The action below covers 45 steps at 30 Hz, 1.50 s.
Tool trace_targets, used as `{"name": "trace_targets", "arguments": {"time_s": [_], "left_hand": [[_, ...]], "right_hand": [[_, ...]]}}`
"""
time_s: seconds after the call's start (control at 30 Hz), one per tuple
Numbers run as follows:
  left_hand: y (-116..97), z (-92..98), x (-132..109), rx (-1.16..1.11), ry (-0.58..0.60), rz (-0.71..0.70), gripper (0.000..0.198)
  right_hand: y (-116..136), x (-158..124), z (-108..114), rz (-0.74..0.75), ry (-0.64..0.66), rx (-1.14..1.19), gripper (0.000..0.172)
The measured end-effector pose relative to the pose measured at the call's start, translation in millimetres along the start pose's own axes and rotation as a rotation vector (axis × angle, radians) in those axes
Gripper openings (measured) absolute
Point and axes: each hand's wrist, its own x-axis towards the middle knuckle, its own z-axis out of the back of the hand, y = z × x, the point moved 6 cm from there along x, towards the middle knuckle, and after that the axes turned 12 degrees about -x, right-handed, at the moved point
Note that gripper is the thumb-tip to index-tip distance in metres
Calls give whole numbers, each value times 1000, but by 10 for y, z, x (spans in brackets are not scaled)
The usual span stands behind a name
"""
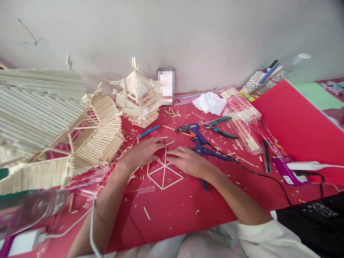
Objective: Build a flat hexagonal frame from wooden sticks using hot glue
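Red bench [172, 211] against grey wall, littered with stick offcuts. Stick frame [164, 174] lies flat at centre, spokes meeting at hub. Left hand [143, 152] and right hand [189, 162] press its far edge, fingers flat, holding nothing. Glue gun [191, 129] just beyond, pliers [219, 127] beside. Judgement: keep even pressure, joints flat, until glue sets.

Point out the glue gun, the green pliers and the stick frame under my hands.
Glue gun [191, 129]: head view, on its blue body.
Green pliers [220, 126]: head view, where the handles meet.
Stick frame [164, 175]: head view, on its centre stick, below both hands.
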Motion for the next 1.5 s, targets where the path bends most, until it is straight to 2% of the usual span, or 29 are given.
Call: {"name": "trace_targets", "arguments": {"time_s": [0.27,0.43,0.57,0.73,0.9,1.07,1.23,1.37,1.5], "left_hand": [[6,70,-35,-58,13,-18,42],[109,246,-128,-108,-106,28,45],[109,305,-170,-74,-102,60,48],[75,273,-194,-103,-25,26,37],[106,249,-250,-108,7,35,43],[56,207,-150,-64,-53,6,44],[-45,55,19,10,-115,-64,39],[-55,-42,93,35,-137,-50,33],[-52,-46,115,30,-147,-12,31]], "right_hand": [[-1,5,65,-2,-33,9,31],[24,7,112,7,-61,5,26],[85,18,122,11,-96,40,28],[174,22,23,96,-42,35,40],[158,21,-8,107,-19,49,39],[107,29,55,23,-39,117,31],[97,36,81,4,-48,138,19],[87,36,38,-11,-34,113,17],[88,38,20,-16,-28,99,17]]}}
